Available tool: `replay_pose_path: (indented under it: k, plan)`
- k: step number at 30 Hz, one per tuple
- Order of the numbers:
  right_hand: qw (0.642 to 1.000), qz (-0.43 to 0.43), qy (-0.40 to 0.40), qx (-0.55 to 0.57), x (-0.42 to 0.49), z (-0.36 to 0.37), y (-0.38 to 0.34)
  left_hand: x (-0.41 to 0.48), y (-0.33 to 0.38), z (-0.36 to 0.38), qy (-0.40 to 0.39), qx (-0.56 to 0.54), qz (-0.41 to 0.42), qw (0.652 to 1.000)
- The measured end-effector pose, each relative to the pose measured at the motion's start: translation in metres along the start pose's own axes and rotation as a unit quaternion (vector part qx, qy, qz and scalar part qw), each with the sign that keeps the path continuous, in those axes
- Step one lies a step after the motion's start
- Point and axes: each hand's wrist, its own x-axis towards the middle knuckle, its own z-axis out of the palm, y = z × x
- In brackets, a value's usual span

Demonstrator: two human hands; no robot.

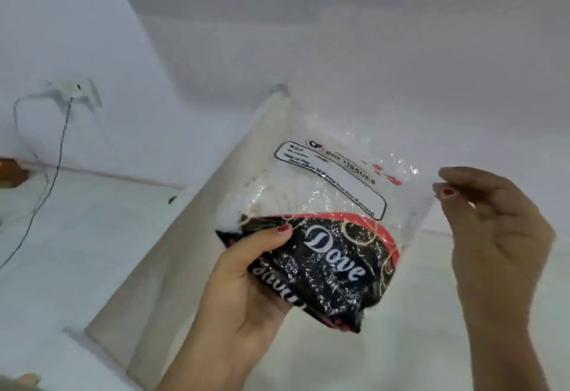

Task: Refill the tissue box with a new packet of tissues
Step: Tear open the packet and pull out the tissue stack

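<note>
A plastic packet of white tissues, clear on top and black and red with "Dove" printed below, is held up in front of me. My left hand grips its black lower end from the left, thumb on the front. My right hand pinches the clear upper right corner of the wrapper between thumb and fingertips. The tissue box is not in view.
A beige ledge or partition runs diagonally behind the packet. A white wall socket with a charger and a dark cable hangs at the left over a pale floor. White walls fill the top.
</note>
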Motion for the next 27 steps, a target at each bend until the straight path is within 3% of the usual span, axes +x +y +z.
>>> replay_pose_path:
  k: [4,6,8,11,16,24,27]
  plan:
    - [0.993,0.086,-0.015,-0.082,0.004,-0.030,0.038,0.030,-0.032,-0.007,0.029,0.019,-0.042,0.999]
    - [0.980,0.174,-0.092,-0.034,0.005,-0.040,0.050,0.044,-0.050,-0.014,0.035,0.012,-0.064,0.997]
    - [0.945,0.275,-0.177,-0.016,0.004,-0.047,0.063,0.058,-0.064,-0.023,0.051,0.012,-0.090,0.995]
    - [0.902,0.345,-0.259,-0.036,-0.005,-0.053,0.079,0.079,-0.083,-0.039,0.049,0.025,-0.126,0.991]
    - [0.919,0.355,-0.172,-0.007,-0.015,-0.050,0.106,0.117,-0.098,-0.063,0.022,0.033,-0.156,0.987]
    - [0.855,0.444,-0.266,-0.025,-0.023,-0.019,0.147,0.173,-0.105,-0.078,-0.048,0.084,-0.169,0.981]
    - [0.846,0.471,-0.236,0.080,-0.036,-0.007,0.163,0.185,-0.116,-0.088,-0.052,0.123,-0.187,0.973]
